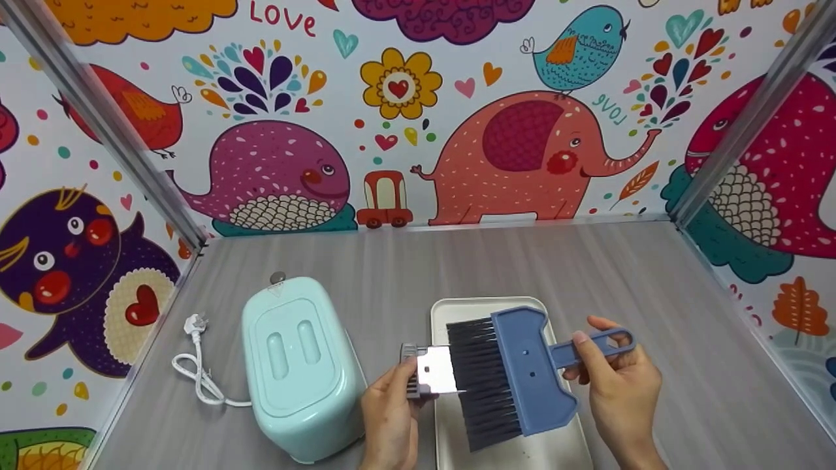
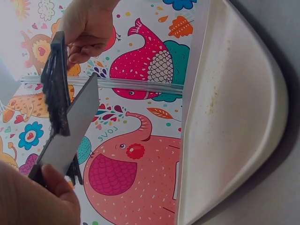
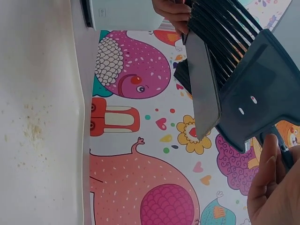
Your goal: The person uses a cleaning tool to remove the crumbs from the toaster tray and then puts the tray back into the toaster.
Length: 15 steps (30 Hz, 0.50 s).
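Note:
My right hand (image 1: 617, 385) grips the looped handle of a blue hand brush (image 1: 532, 372) with long black bristles. In my left hand (image 1: 392, 411), thumb on top, is a flat metal scraper (image 1: 437, 371) with a dark, ridged end. The bristles overlap the scraper's blade in the head view; in the right wrist view the blade (image 3: 201, 84) lies against them. Both tools are held above a cream tray (image 1: 447, 431). Pale yellow crumbs (image 3: 35, 131) lie scattered on the tray's surface, also seen in the left wrist view.
A mint-green toaster (image 1: 300, 365) with a lid over its top stands left of the tray. Its white cord ends in a plug (image 1: 194, 324) on the grey table (image 1: 385, 267). Walls with printed cartoon animals enclose the table at the back and sides.

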Each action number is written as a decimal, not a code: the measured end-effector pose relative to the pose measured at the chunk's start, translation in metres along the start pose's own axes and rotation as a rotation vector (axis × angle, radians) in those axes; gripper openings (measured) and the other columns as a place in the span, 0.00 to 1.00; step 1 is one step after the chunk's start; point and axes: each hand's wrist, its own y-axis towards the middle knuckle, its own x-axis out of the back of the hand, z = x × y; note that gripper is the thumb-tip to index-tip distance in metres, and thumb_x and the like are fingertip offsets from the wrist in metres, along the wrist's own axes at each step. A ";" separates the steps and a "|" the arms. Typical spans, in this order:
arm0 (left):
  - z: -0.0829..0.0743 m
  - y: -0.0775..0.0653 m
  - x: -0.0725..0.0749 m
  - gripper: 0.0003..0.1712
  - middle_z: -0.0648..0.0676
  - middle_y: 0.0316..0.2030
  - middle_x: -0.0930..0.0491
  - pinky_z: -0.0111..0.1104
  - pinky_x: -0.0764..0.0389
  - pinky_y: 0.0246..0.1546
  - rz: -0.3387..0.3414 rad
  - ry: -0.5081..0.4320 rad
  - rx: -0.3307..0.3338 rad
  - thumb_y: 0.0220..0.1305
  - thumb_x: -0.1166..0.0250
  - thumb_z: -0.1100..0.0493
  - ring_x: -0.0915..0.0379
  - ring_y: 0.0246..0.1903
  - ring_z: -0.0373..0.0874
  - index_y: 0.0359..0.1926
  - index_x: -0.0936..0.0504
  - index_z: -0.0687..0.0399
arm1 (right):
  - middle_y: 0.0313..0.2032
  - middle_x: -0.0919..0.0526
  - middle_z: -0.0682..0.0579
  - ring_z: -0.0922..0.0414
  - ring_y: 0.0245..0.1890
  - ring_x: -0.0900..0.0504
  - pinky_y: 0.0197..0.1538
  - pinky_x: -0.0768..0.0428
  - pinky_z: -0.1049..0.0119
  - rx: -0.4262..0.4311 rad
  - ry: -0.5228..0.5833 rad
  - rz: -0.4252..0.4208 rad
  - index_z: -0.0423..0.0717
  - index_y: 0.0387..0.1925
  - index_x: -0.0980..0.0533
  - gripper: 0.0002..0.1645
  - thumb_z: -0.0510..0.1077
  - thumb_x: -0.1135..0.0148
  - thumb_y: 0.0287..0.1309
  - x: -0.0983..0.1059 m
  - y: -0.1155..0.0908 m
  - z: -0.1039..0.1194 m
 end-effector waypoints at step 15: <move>0.000 0.000 0.000 0.15 0.55 0.31 0.17 0.33 0.16 0.33 -0.010 0.001 -0.017 0.76 0.40 0.65 0.22 0.29 0.42 0.42 0.13 0.75 | 0.22 0.15 0.48 0.58 0.15 0.18 0.26 0.18 0.72 0.077 -0.131 -0.014 0.39 0.46 0.20 0.06 0.31 0.35 0.70 0.008 0.007 0.002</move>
